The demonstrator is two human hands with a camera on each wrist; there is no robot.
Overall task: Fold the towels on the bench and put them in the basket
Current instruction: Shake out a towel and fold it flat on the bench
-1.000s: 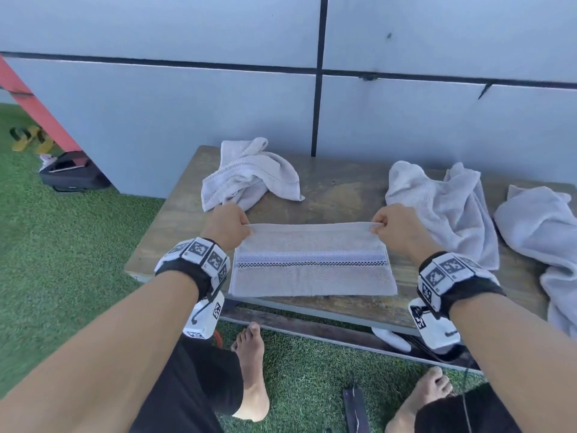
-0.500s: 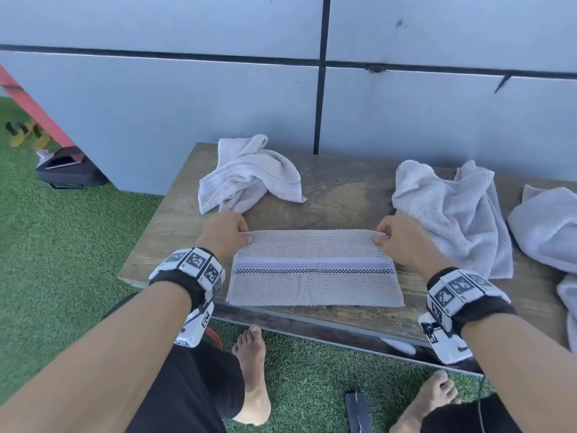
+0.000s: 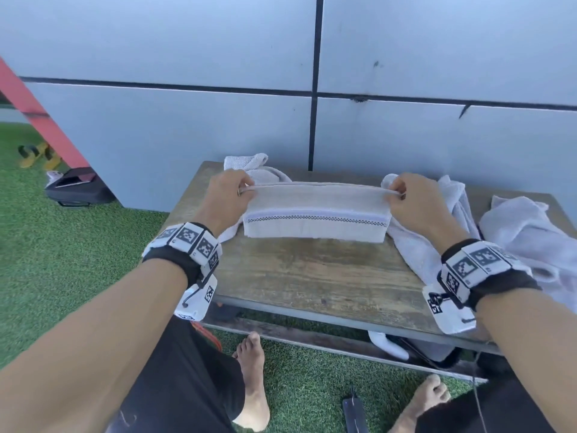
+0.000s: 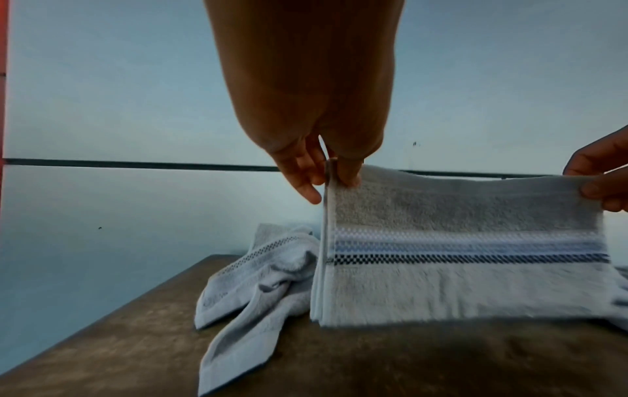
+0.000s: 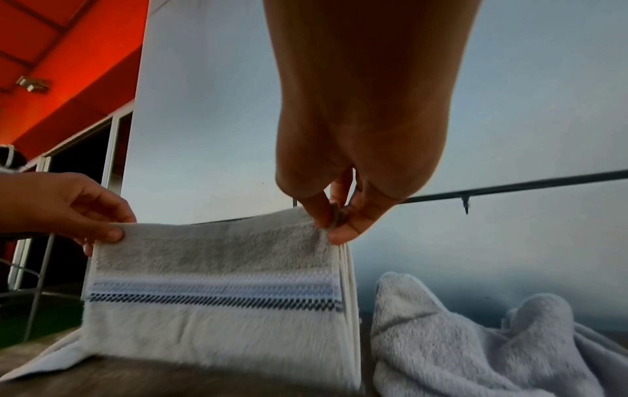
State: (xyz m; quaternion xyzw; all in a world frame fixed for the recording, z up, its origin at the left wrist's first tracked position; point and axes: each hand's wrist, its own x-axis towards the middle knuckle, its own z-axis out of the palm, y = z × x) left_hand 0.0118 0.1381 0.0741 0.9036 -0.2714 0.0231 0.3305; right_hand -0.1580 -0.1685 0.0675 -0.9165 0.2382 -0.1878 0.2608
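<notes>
A beige towel (image 3: 315,214) (image 4: 465,241) (image 5: 217,282) with a white band and a dark checked stripe hangs folded in several layers, just above the wooden bench (image 3: 312,276). My left hand (image 3: 231,195) (image 4: 334,177) pinches its upper left corner. My right hand (image 3: 406,198) (image 5: 334,223) pinches the upper right corner. The top edge is stretched taut between them. Crumpled grey towels lie on the bench: one (image 3: 259,170) (image 4: 258,282) behind my left hand, one (image 3: 437,232) (image 5: 458,335) under my right hand, another (image 3: 530,232) at the far right. No basket is in view.
A grey panelled wall (image 3: 312,120) stands right behind the bench. Artificial grass (image 3: 78,260) surrounds it. A black bag (image 3: 78,189) lies on the grass at the left, near a red beam (image 3: 37,117). My bare feet (image 3: 253,376) rest below the bench's front edge.
The towel lay flat on the bench's front part with my hands at its far corners. Both hands have lifted it up and away toward the wall, so it now hangs.
</notes>
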